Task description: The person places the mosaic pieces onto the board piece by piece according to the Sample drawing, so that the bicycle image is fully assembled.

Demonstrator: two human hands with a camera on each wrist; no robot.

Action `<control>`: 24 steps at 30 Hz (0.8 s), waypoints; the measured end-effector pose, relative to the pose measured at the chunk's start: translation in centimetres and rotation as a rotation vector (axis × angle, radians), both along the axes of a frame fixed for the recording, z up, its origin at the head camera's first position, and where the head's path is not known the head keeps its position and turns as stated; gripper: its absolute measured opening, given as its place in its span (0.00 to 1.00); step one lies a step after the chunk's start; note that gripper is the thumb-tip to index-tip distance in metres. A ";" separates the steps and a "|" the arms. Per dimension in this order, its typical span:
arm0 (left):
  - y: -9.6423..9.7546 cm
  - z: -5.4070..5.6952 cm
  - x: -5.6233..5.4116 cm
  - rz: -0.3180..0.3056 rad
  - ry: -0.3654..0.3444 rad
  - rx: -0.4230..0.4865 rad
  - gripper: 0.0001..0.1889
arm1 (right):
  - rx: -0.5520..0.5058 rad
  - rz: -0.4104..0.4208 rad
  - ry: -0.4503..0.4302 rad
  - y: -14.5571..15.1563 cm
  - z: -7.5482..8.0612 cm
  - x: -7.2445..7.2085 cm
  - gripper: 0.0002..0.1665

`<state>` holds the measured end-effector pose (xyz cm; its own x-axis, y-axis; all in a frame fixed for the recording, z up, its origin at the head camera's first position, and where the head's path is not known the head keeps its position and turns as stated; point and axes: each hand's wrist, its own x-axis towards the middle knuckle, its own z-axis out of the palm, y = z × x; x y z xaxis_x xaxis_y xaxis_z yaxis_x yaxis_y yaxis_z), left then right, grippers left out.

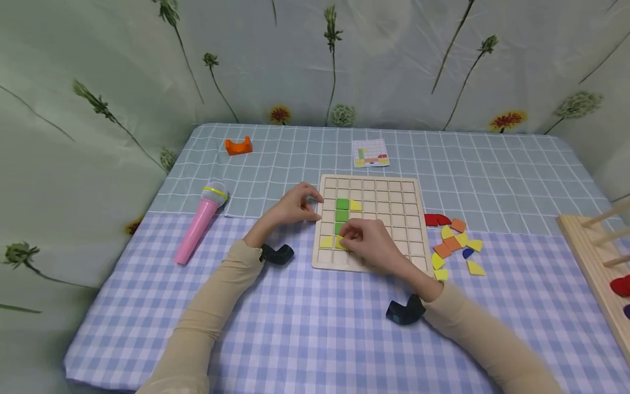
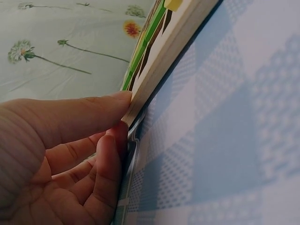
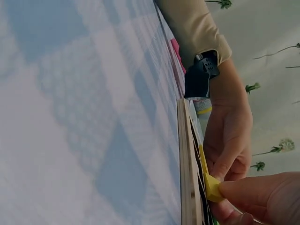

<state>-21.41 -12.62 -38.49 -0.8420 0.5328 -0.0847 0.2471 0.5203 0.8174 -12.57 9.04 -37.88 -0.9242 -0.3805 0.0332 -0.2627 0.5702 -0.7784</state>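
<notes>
A wooden grid board [image 1: 403, 257] lies on the table. My left hand [image 1: 295, 205] rests at its left edge, thumb and forefinger tips touching the rim apart from each other; the thumb [image 2: 93, 112] shows against the corner. My right hand [image 1: 371, 241] pinches a yellow tile [image 3: 213, 188] between thumb and fingers, low over the board's lower left cells. Above that tile runs a column of green squares [image 1: 342, 215]. One yellow piece [image 1: 355, 205] sits right of the top green square, and another yellow piece [image 1: 326, 242] lies left of the pinched tile.
Loose yellow, orange [image 1: 451, 243], red [image 1: 437, 220] and blue pieces lie right of the board. Behind it is a printed pattern card [image 1: 371, 153]. A pink toy microphone [image 1: 199, 224] and an orange piece [image 1: 239, 146] lie left; a pegged wooden rack [image 1: 585, 262] stands right.
</notes>
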 end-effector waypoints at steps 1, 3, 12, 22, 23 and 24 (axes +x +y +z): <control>0.1 -0.1 0.0 -0.004 0.001 -0.001 0.19 | 0.000 -0.007 0.012 0.0 -0.1 0.1 0.03; 0.2 0.0 0.2 -0.006 -0.004 -0.001 0.19 | -0.002 -0.020 0.032 0.0 -0.3 0.3 0.03; 0.1 -0.1 0.2 0.014 -0.013 -0.002 0.19 | -0.017 -0.016 0.157 -0.2 -0.7 0.4 0.01; 0.1 0.1 0.1 0.004 -0.029 0.009 0.20 | 0.016 -0.017 0.218 -0.3 -0.7 0.3 0.03; 0.1 0.1 0.1 0.004 -0.028 0.007 0.19 | 0.027 -0.017 0.213 -0.3 -0.7 0.2 0.03; 0.1 0.2 0.1 0.004 -0.028 0.007 0.20 | 0.037 -0.015 0.210 -0.3 -0.6 0.2 0.03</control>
<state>-21.30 -12.54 -38.34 -0.8417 0.5297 -0.1047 0.2218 0.5160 0.8274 -12.34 8.75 -38.52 -0.9039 -0.3716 0.2118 -0.4083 0.6023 -0.6859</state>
